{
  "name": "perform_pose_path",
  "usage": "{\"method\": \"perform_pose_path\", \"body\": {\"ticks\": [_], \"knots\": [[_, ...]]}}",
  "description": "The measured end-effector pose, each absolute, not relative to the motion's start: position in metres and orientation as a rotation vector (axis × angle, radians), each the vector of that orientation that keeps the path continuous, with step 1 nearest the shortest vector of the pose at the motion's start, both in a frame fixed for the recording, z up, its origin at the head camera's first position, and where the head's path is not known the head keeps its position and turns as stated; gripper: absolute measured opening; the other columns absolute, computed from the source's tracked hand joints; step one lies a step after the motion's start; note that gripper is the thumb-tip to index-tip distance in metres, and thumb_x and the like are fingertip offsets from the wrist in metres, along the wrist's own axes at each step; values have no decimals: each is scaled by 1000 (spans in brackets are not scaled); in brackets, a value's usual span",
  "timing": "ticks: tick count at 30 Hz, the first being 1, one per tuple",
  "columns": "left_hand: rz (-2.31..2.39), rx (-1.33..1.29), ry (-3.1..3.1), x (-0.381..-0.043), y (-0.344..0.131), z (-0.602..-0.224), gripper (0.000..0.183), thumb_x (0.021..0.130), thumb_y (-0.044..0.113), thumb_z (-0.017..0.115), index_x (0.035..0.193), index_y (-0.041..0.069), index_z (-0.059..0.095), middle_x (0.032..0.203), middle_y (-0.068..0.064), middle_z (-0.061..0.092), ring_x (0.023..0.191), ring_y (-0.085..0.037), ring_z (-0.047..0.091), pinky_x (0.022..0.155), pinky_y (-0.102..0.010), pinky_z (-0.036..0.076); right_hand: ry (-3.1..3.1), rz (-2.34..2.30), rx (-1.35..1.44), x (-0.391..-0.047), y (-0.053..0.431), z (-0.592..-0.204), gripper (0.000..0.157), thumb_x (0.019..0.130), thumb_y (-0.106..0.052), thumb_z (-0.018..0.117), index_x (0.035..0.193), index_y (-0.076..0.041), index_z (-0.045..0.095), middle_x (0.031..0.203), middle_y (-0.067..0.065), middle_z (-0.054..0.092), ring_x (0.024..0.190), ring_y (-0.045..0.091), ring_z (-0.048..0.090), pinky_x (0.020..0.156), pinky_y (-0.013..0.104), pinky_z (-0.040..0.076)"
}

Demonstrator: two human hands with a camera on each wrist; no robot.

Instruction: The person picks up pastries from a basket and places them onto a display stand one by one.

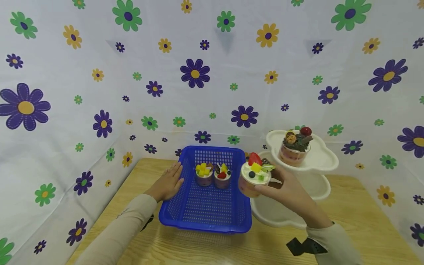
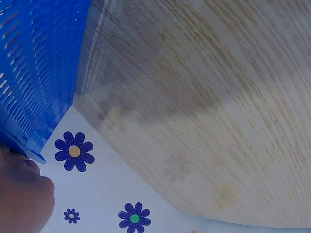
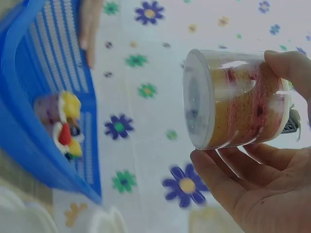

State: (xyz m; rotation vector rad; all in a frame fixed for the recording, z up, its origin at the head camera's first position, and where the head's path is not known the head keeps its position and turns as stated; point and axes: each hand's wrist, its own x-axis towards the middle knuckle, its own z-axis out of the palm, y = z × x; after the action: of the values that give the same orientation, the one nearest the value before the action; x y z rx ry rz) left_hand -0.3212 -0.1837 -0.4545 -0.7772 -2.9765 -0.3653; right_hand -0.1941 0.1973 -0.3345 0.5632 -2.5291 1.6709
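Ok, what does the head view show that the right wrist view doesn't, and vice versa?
Only the head view: the dark-topped cup on the top tier of the white stand, and the large strawberry on the held cup.

Only the right wrist view: the held cup's underside.

Both: the right hand holding that cup, the left hand by the blue basket, and the two fruit-topped cups inside it.

on the table (image 1: 346, 209), a basket (image 1: 208, 226) holding two cups (image 1: 204, 179) sits left of a stand (image 1: 322, 152) bearing another cup (image 1: 293, 155).
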Motion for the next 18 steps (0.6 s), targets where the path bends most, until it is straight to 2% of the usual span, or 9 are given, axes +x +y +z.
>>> {"method": "perform_pose_path", "body": {"ticks": [4, 7, 11, 14, 18], "knots": [[-336, -775, -2979, -323, -185, -457, 58, 105, 31, 27, 150, -5, 20, 158, -20, 14, 145, -39, 12, 116, -55, 15, -2491, 1611, 489, -175, 225, -332, 63, 87, -12, 71, 140, 1, 41, 128, 18, 55, 109, 3, 57, 88, 20, 50], [-347, -774, -2984, -323, -186, -458, 59, 105, 32, 27, 150, -4, 20, 158, -19, 13, 145, -39, 12, 116, -55, 15, -2451, 1580, 429, -163, 248, -332, 63, 88, -6, 68, 142, 2, 37, 128, 7, 54, 107, -4, 55, 86, 15, 49], [-371, -775, -2986, -324, -187, -459, 58, 105, 31, 27, 150, -4, 20, 158, -19, 13, 145, -39, 12, 116, -55, 15, -2460, 1493, 303, -152, 280, -332, 63, 91, -6, 64, 146, -5, 35, 127, -9, 51, 109, -6, 53, 83, 11, 48], [-382, -781, -2988, -324, -187, -458, 58, 105, 31, 26, 150, -4, 19, 159, -19, 12, 145, -39, 11, 116, -55, 14, -2484, 1381, 164, -148, 303, -329, 65, 93, -14, 64, 149, -14, 33, 133, -8, 48, 113, -8, 47, 82, 7, 46], [-391, -784, -2989, -324, -186, -457, 58, 105, 31, 26, 150, -4, 19, 159, -18, 12, 146, -38, 10, 116, -54, 13, -2428, 1296, 78, -150, 323, -325, 65, 92, -14, 65, 149, -17, 34, 139, -3, 44, 117, -6, 44, 82, 3, 42]]}}
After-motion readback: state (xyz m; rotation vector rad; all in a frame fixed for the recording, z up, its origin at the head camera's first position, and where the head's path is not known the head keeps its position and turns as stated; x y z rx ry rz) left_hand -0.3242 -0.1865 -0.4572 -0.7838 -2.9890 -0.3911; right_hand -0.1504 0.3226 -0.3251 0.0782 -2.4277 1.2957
